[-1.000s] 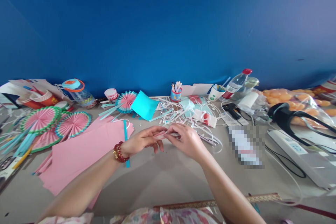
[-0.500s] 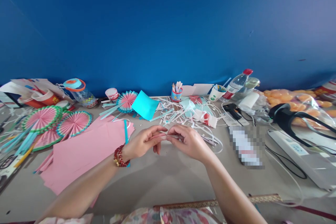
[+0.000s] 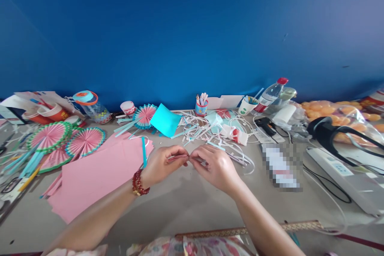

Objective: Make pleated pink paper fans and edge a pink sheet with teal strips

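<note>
A narrow folded strip of pink paper (image 3: 177, 157) is pinched between my two hands above the middle of the table. My left hand (image 3: 163, 165), with a red bead bracelet at the wrist, is closed around the strip with its thumb along the near side. Fingertips of my right hand (image 3: 214, 165) press together at the strip's right end, close against the left fingertips. Most of the strip is hidden by the fingers. Left of my hands lies a stack of pink paper sheets (image 3: 102, 176), with a thin blue strip (image 3: 144, 152) on its right edge.
Pleated pink paper fans (image 3: 85, 142) lie at the left. Behind my hands are a turquoise sheet (image 3: 165, 121), paper scraps (image 3: 195, 126) and a pencil cup (image 3: 201, 108). To the right are a pixelated phone-like object (image 3: 282, 167), a bottle (image 3: 268, 98) and a power strip (image 3: 337, 167).
My left fingers, stretched over the strip before, are now curled in around it. Both hands have shifted slightly, and the fingertips still meet at the paper.
</note>
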### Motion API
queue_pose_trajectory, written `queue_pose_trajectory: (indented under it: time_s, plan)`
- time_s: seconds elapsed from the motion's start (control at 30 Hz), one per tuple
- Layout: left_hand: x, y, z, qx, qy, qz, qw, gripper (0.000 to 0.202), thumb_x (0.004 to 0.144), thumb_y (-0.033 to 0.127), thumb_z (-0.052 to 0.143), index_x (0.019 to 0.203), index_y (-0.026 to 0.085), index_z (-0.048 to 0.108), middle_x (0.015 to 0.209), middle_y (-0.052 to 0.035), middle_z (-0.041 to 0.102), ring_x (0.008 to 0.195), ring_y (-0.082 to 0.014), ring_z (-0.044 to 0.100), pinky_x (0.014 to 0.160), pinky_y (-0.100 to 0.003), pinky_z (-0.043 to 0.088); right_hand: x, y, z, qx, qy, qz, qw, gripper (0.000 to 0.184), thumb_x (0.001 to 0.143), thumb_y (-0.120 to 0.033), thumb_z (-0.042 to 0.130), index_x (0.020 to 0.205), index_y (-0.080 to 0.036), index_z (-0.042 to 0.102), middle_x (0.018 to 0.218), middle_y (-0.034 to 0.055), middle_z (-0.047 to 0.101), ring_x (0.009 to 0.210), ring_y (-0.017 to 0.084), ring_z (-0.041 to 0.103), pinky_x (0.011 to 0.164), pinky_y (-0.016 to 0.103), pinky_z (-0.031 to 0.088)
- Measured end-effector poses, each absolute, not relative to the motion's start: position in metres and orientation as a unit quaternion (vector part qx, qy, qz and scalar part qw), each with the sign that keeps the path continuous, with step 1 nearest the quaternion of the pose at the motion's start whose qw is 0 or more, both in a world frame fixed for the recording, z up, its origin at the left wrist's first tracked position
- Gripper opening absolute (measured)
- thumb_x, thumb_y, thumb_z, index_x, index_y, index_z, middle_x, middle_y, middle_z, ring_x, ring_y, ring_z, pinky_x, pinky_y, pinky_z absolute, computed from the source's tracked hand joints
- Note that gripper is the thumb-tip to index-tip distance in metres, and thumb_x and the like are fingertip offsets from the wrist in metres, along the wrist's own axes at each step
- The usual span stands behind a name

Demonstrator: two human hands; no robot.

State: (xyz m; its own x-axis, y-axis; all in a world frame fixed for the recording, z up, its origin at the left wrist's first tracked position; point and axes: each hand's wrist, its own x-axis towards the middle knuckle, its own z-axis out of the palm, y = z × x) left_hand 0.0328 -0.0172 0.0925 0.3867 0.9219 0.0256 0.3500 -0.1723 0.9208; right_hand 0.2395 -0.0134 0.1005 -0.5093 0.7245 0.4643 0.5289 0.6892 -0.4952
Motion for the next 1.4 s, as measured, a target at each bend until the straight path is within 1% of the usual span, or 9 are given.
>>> queue_pose_trajectory:
  time_s: [0.27,0.6,0.7,0.8,0.9,1.07,1.13,1.27,1.4]
  plan:
    - [0.037,-0.021,0.098,0.712,0.475,0.332,0.397,0.010,0.086,0.026,0.062,0.081,0.021,0.068,0.076,-0.0003,0.073,0.074,-0.0167,0.066,0.068,-0.024,0.048,0.236,-0.017,0.101,-0.332,-0.853,0.126,0.382,0.015,0.092,-0.015,0.054,0.081,-0.022,0.061,0.074,0.0009,0.068,0.070,0.015,0.059,0.066,0.026,0.043]
    - [0.042,-0.020,0.091,0.621,0.465,0.386,0.499,0.024,0.090,0.039,0.062,0.084,0.017,0.069,0.072,-0.0038,0.073,0.070,-0.0177,0.069,0.068,-0.027,0.052,0.234,-0.017,0.089,-0.313,-0.868,-0.007,0.386,0.017,0.094,-0.013,0.052,0.082,-0.020,0.063,0.076,0.0042,0.069,0.070,0.017,0.055,0.068,0.030,0.045]
    - [0.041,-0.019,0.091,0.605,0.456,0.388,0.525,0.025,0.088,0.040,0.064,0.083,0.016,0.068,0.072,-0.0043,0.073,0.069,-0.0178,0.069,0.070,-0.028,0.053,0.236,-0.016,0.086,-0.289,-0.867,0.016,0.405,0.014,0.093,-0.011,0.053,0.090,-0.020,0.063,0.080,0.0043,0.070,0.071,0.016,0.057,0.068,0.030,0.046]
    - [0.037,-0.015,0.090,0.549,0.441,0.432,0.564,0.024,0.087,0.039,0.065,0.085,0.015,0.067,0.078,-0.0044,0.073,0.067,-0.0145,0.067,0.072,-0.028,0.053,0.243,-0.017,0.084,-0.291,-0.823,0.080,0.480,0.015,0.091,-0.007,0.055,0.094,-0.021,0.061,0.080,0.0028,0.069,0.071,0.016,0.059,0.069,0.030,0.047]
    - [0.032,-0.011,0.087,0.470,0.450,0.483,0.586,0.027,0.086,0.042,0.066,0.091,0.015,0.065,0.091,-0.0056,0.073,0.064,-0.0099,0.061,0.069,-0.025,0.052,0.255,-0.019,0.081,-0.361,-0.749,0.131,0.540,0.015,0.090,-0.008,0.059,0.094,-0.022,0.061,0.079,0.0011,0.066,0.069,0.014,0.059,0.066,0.027,0.048]
    - [0.036,-0.019,0.080,0.432,0.378,0.470,0.670,0.045,0.090,0.052,0.058,0.117,0.017,0.063,0.121,-0.0137,0.064,0.069,-0.0118,0.060,0.061,-0.027,0.050,0.261,-0.025,0.074,-0.394,-0.755,0.184,0.491,0.017,0.091,-0.015,0.060,0.106,-0.024,0.061,0.085,0.0017,0.066,0.070,0.014,0.060,0.066,0.027,0.049]
    - [0.040,-0.024,0.080,0.413,0.355,0.476,0.690,0.046,0.092,0.049,0.058,0.124,0.017,0.061,0.120,-0.0140,0.063,0.073,-0.0134,0.061,0.060,-0.026,0.048,0.257,-0.027,0.071,-0.396,-0.756,0.190,0.485,0.022,0.091,-0.017,0.061,0.112,-0.024,0.059,0.088,0.0025,0.066,0.073,0.015,0.061,0.070,0.028,0.050]
    - [0.043,-0.030,0.079,0.418,0.353,0.470,0.693,0.043,0.092,0.039,0.061,0.131,0.021,0.057,0.106,-0.0083,0.063,0.075,-0.0129,0.060,0.062,-0.024,0.047,0.251,-0.032,0.067,-0.400,-0.749,0.216,0.482,0.033,0.090,-0.022,0.062,0.121,-0.025,0.054,0.095,0.0048,0.064,0.078,0.017,0.062,0.073,0.030,0.052]
    - [0.042,-0.032,0.077,0.459,0.337,0.477,0.670,0.040,0.095,0.034,0.057,0.134,0.025,0.054,0.101,-0.0055,0.060,0.082,-0.0144,0.059,0.066,-0.025,0.048,0.247,-0.035,0.065,-0.390,-0.753,0.234,0.477,0.036,0.088,-0.021,0.062,0.123,-0.025,0.053,0.097,0.0053,0.063,0.081,0.019,0.062,0.073,0.031,0.052]
